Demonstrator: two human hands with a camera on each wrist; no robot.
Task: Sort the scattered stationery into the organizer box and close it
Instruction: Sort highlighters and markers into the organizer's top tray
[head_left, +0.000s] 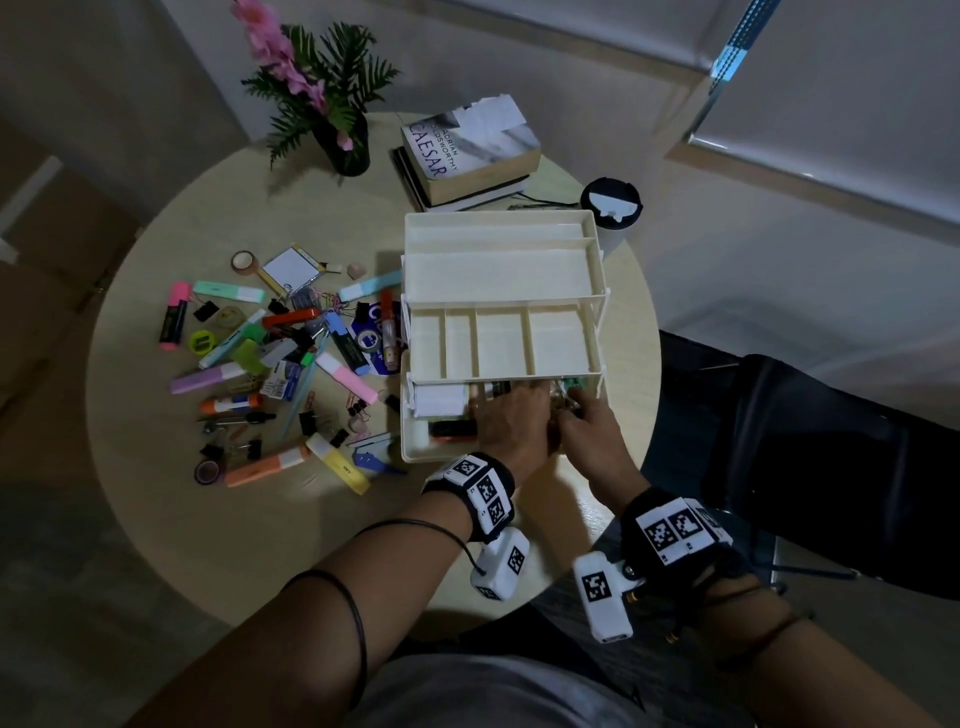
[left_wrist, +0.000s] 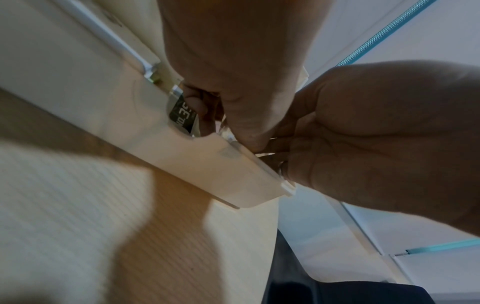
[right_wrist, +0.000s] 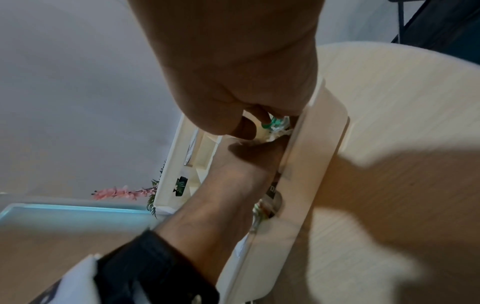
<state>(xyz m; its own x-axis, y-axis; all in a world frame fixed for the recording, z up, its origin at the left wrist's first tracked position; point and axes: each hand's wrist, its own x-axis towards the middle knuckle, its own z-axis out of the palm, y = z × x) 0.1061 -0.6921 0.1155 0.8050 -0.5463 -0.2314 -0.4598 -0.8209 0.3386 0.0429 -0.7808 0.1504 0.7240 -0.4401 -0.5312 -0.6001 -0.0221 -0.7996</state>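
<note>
Scanning left to right: loose stationery pile (head_left: 280, 358) covers the left half of the round table (head_left: 171, 519), all outside the box. Pile includes a pink highlighter (head_left: 173, 315), tape roll (head_left: 242, 260), sticky-note pad (head_left: 291, 268), glue stick (head_left: 232, 404), orange highlighter (head_left: 267, 466), yellow highlighter (head_left: 337, 463), plus binder clips and paper clips mixed in.

Organizer box (head_left: 501, 291) sits right of centre, lid open, tiers fanned out. Top tray (head_left: 493, 226): no contents visible. Second tray (head_left: 498, 275): same. Divided tray (head_left: 498, 343), four compartments: nothing visible in them. Bottom compartment (head_left: 441, 447) holds a black-and-red item (head_left: 452, 429), a white block (head_left: 439, 400) at its left end, and small packets under the hands.

Left hand (head_left: 511, 415) is inside the bottom compartment, fingers curled down on a black printed packet (left_wrist: 182, 115); thumb and fingers appear to pinch it. Right hand (head_left: 587, 434) is just beside it, touching it, fingers curled into the right end of the same compartment around a clear wrapper with green bits (right_wrist: 275, 125); exact hold partly hidden.

Behind the box: potted plant (head_left: 332, 93), book stack (head_left: 467, 150), lidded cup (head_left: 612, 205).
</note>
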